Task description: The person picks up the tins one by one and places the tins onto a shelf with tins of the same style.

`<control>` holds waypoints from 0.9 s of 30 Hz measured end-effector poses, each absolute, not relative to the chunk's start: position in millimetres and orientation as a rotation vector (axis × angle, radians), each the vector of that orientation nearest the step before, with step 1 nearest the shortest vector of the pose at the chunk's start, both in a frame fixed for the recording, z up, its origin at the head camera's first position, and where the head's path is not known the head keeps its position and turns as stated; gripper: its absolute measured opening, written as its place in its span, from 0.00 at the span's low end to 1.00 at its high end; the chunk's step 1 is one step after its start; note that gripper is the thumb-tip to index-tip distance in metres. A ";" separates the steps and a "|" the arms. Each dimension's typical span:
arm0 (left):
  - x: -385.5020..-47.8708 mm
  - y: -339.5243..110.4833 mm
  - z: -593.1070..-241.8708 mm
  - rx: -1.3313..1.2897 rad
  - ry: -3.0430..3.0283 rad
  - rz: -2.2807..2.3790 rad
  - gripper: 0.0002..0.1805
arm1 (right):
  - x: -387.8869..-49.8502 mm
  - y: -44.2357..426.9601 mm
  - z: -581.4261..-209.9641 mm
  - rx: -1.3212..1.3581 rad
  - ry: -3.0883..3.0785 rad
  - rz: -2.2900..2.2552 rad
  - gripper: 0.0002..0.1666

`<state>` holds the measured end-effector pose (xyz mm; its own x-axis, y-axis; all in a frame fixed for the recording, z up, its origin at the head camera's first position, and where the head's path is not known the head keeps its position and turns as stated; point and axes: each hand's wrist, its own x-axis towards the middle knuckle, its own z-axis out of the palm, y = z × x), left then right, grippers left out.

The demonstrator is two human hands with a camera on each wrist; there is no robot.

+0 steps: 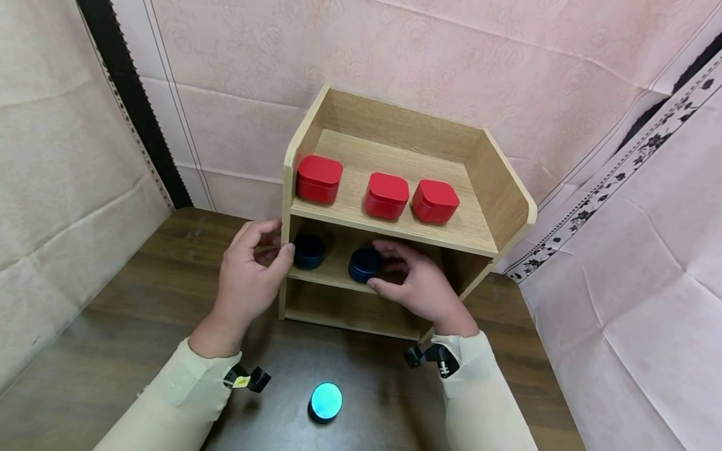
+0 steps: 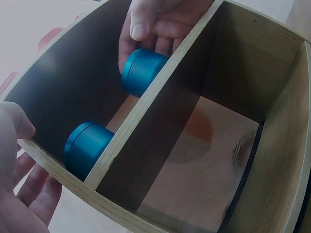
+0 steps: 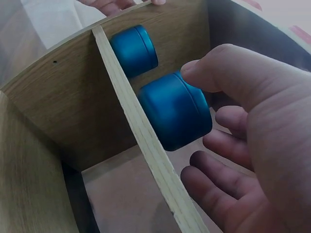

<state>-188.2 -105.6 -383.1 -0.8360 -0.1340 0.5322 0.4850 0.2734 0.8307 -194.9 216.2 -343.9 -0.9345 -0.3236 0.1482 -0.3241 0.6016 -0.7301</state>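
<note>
A wooden shelf unit (image 1: 474, 225) stands before me. My left hand (image 1: 248, 275) grips the front edge of its left side panel, thumb at the edge and fingers along the outside. On the middle shelf sit two round dark blue tins. My right hand (image 1: 417, 285) holds the right tin (image 1: 364, 264) between thumb and fingers; in the right wrist view the thumb lies at the lid's rim of this tin (image 3: 175, 111). The left tin (image 1: 309, 252) stands close to the left panel, just inside from my left hand.
Three red boxes with rounded corners, a left one (image 1: 319, 180), a middle one (image 1: 386, 195) and a right one (image 1: 435, 201), stand on the top shelf. A round tin with a shiny blue-green lid (image 1: 326, 401) is on the dark table (image 1: 282, 413). Pink cloth (image 1: 237, 138) hangs behind.
</note>
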 end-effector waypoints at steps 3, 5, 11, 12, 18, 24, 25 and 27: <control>-188.1 -105.8 -383.2 -0.314 -2.033 -1.604 0.22 | -192.1 216.0 -342.4 0.554 -2.816 1.271 0.41; -188.0 -105.8 -383.2 -0.313 -2.030 -1.604 0.21 | -190.1 216.0 -341.7 0.547 -2.814 1.264 0.41; -187.9 -105.8 -383.4 -0.315 -2.038 -1.597 0.21 | -183.8 217.7 -341.6 0.563 -2.777 1.227 0.42; -187.9 -105.8 -383.6 -0.316 -2.040 -1.597 0.21 | -182.7 218.1 -341.7 0.570 -2.768 1.224 0.42; -187.8 -106.0 -383.3 -0.314 -2.044 -1.595 0.22 | -175.0 220.3 -340.5 0.598 -2.728 1.227 0.42; -188.6 -104.8 -383.2 -0.319 -2.028 -1.608 0.22 | -163.4 221.5 -337.6 0.616 -2.698 1.257 0.40; -188.7 -104.8 -383.3 -0.319 -2.027 -1.608 0.22 | -161.5 221.9 -338.0 0.626 -2.692 1.255 0.40; -188.7 -105.1 -383.4 -0.319 -2.028 -1.606 0.22 | -157.3 222.3 -339.0 0.646 -2.678 1.254 0.39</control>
